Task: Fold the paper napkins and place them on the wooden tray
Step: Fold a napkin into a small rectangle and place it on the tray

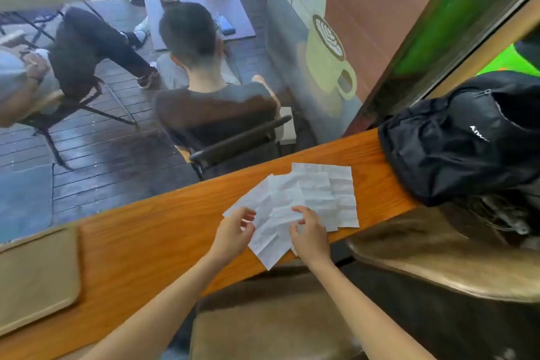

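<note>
Several white paper napkins (pixel 315 193) lie unfolded and overlapping on the orange wooden counter (pixel 152 240). My left hand (pixel 233 232) hovers over the left napkins with fingers curled and apart, thumb and forefinger close to a napkin edge. My right hand (pixel 309 232) rests on the middle of the pile, fingertips pinching or pressing a napkin; the exact grip is unclear. The pale wooden tray (pixel 35 278) sits at the counter's far left, with nothing on it.
A black backpack (pixel 461 137) lies on the counter to the right of the napkins. Brown padded stools (pixel 438 257) stand below the counter's near edge. Beyond the glass, people sit on chairs at a table.
</note>
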